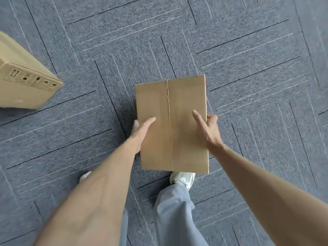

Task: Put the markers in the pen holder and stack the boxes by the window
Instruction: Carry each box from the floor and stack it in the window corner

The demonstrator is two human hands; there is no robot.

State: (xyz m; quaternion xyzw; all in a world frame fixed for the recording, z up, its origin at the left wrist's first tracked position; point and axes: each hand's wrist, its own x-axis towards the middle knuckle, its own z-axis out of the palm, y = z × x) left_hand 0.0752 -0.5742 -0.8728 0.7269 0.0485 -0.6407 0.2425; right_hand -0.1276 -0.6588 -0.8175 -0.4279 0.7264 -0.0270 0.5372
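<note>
We see a flat brown cardboard box [171, 124], matt and smooth, with a taped centre seam. A larger tan cardboard box [23, 82] looks equally matt, with printed black symbols. The grey-blue carpet floor [248, 68] is rough, ribbed textile. Light grey cloth trousers [174, 215] look soft; white shoe [182, 179].
</note>
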